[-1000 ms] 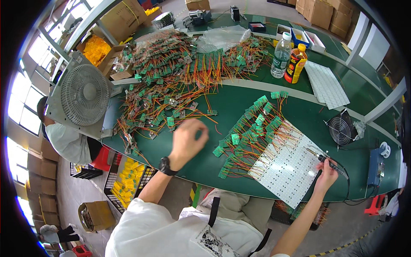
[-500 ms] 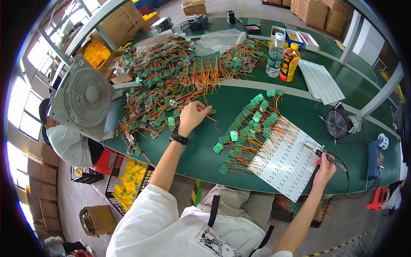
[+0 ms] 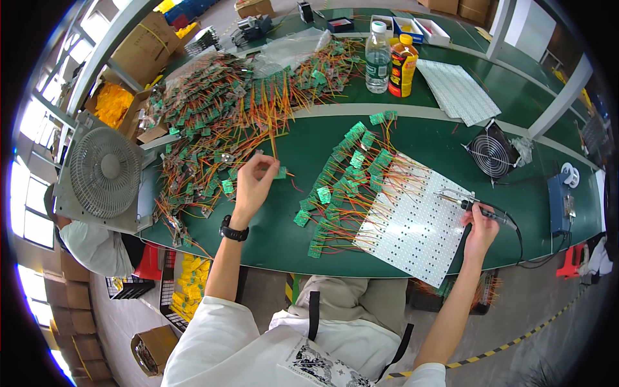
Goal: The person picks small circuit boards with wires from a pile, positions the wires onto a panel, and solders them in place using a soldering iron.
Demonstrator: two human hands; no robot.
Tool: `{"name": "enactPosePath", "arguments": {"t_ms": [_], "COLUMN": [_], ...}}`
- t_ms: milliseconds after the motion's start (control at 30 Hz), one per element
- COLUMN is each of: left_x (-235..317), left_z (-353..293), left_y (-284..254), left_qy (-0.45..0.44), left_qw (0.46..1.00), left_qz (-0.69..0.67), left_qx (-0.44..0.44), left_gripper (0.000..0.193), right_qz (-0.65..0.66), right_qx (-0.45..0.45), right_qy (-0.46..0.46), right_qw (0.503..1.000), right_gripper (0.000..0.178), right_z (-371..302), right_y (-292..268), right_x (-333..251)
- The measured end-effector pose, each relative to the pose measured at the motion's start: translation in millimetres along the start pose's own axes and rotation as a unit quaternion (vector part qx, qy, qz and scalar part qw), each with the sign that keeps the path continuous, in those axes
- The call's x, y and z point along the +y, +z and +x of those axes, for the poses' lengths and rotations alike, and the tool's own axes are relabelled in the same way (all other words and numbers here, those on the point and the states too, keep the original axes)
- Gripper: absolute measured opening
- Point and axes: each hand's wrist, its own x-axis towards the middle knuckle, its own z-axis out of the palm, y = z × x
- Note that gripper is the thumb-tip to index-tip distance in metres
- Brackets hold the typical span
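Observation:
My left hand (image 3: 255,184) is closed in a pinch at the right edge of a heap of wired circuit boards (image 3: 206,97). A small green circuit board (image 3: 280,173) with a reddish wire shows at its fingertips; the fingers partly hide the grip. My right hand (image 3: 480,231) holds a soldering iron (image 3: 469,204) by its dark handle, its metal tip pointing left above a white perforated panel (image 3: 412,222). Red and yellow wires run from the panel's left part to rows of green circuit boards (image 3: 345,171) on the green table.
A water bottle (image 3: 378,61) and an orange-labelled bottle (image 3: 402,68) stand behind the boards. White sheets (image 3: 459,90), a small black fan (image 3: 491,153) and a blue spool device (image 3: 562,201) lie rightward. A big fan (image 3: 103,171) stands left; the iron's cable (image 3: 520,248) trails right.
The view has shifted, so the whole bench appears further left and slightly higher. My left hand has drawn back slightly with the small board at its fingertips. My right hand still holds the soldering iron.

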Motion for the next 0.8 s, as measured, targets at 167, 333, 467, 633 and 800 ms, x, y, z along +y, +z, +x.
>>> {"name": "enactPosePath", "arguments": {"t_ms": [167,333,467,633,800], "left_x": [38,72,89,99,96], "left_z": [-4,-7,-6,-2,9], "left_y": [17,54,91,148,181], "left_qy": [0.035,0.083,0.065,0.135,0.079], "left_qw": [0.998,0.985,0.958,0.934,0.891], "left_qz": [0.041,-0.004,-0.053,-0.133,-0.249], "left_qx": [-0.009,-0.153,-0.276,-0.304,-0.371], "left_gripper": [0.014,0.019,0.014,0.013,0.012], "right_qz": [-0.018,-0.016,-0.009,-0.002,-0.006], "right_qx": [0.004,-0.003,0.009,0.019,0.01], "right_qy": [0.0,-0.001,0.001,0.004,0.015], "right_qw": [1.0,1.0,1.0,1.0,1.0], "right_gripper": [0.017,0.019,0.018,0.018,0.019], "right_z": [1,0,0,2,3], "right_y": [-1,3,3,-1,-1], "right_x": [3,4,2,3,4]}}
